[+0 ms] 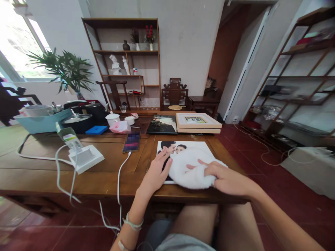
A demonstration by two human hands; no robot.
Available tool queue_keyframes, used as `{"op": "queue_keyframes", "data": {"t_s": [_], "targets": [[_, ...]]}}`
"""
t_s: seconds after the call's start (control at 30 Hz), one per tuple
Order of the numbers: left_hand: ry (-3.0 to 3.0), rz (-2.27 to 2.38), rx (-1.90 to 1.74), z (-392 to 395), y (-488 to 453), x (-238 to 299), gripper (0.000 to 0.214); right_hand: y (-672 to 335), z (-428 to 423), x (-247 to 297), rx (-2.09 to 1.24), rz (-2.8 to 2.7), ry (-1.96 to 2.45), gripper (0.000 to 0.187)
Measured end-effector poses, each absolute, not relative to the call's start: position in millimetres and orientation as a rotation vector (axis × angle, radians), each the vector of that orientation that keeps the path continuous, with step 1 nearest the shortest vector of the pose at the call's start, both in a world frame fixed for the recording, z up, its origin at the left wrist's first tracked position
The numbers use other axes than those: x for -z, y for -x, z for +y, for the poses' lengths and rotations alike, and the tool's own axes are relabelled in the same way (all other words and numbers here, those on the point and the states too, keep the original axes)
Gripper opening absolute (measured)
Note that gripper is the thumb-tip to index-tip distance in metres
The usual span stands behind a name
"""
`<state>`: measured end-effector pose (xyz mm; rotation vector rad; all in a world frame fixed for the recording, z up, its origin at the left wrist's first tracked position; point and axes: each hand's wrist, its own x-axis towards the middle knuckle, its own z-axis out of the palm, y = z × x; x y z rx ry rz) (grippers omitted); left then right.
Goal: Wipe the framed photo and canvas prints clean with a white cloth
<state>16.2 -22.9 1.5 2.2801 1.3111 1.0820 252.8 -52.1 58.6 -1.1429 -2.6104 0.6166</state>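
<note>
A large photo print (183,148) lies flat on the wooden table (112,167) in front of me. On its near part rests a fluffy white cloth (187,169). My right hand (222,176) lies on top of the cloth with its fingers stretched out flat. My left hand (157,170) presses on the print's left edge, fingers spread and touching the cloth's side.
A phone (131,142) with a white cable sits left of the print, beside a white power strip (86,157). Farther back are a dark photo (162,124), stacked frames (197,122), cups, black pots, a blue tray (42,122). Shelves stand behind and to the right.
</note>
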Motion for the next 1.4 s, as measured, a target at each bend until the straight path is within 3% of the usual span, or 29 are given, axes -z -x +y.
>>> {"op": "queue_keyframes", "data": {"t_s": [0.2,0.57,1.1,1.4], "targets": [[-2.367,1.350,-1.026,-20,-15,4,0.035,-239,12,-61,-0.421,-2.503,1.277,0.029],[-2.361,1.341,-1.040,-19,-15,1,0.031,-141,63,-67,-0.479,-2.590,1.256,0.025],[-2.325,1.388,-1.027,-21,-15,1,0.032,-269,41,-48,-0.356,-2.292,1.515,0.034],[-2.331,1.387,-1.006,-20,-16,2,0.032,-268,-56,-36,-0.366,-2.447,1.490,0.043]]}}
